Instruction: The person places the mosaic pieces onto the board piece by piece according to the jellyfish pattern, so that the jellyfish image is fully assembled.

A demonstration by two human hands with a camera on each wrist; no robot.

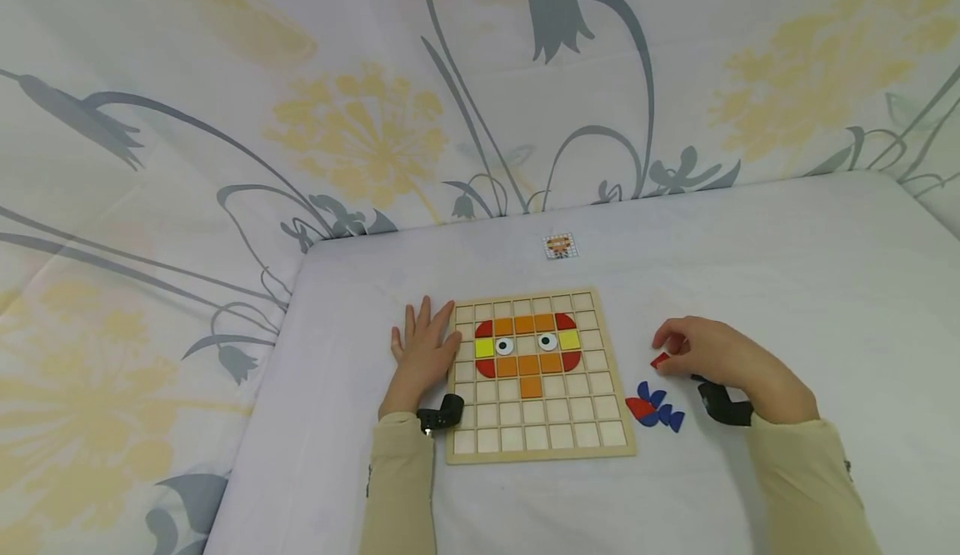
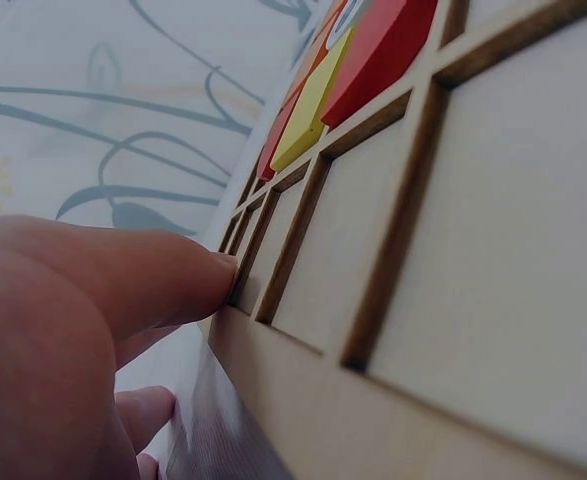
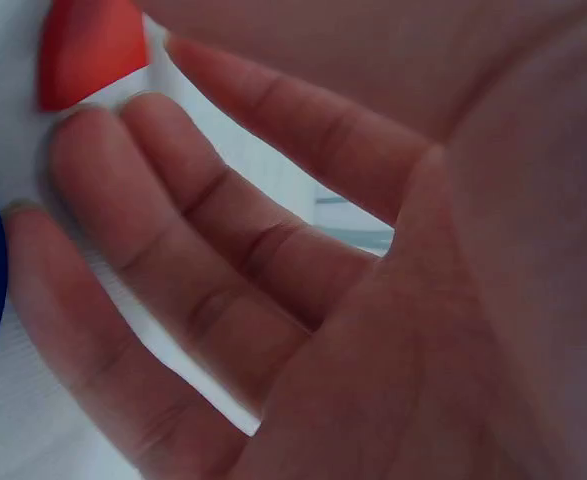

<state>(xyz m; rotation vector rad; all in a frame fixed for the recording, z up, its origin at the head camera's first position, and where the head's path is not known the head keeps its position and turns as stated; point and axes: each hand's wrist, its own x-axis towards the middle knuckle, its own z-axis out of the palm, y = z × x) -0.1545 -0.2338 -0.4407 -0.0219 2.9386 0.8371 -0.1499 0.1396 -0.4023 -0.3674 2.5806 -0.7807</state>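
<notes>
A wooden grid board (image 1: 517,438) lies on the white cloth, with orange, yellow and red pieces and two eye discs set in its squares. My left hand (image 1: 422,363) is spread flat at the board's left edge. In the left wrist view, its thumb (image 2: 163,275) touches the board's rim. To the right of the board, my right hand (image 1: 712,357) pinches a red quarter-round piece (image 1: 660,360) between thumb and fingers. The right wrist view shows the red piece (image 3: 91,55) at the fingertips, with the thumb's grip partly hidden. Below that hand lie several blue pieces (image 1: 665,413) and a red piece (image 1: 640,407).
Behind the board lies a small picture card (image 1: 559,246) with a gridded pattern. A flower-printed cloth (image 1: 360,138) rises at the back and left of the white surface (image 1: 825,288). Black wrist cameras sit on both wrists.
</notes>
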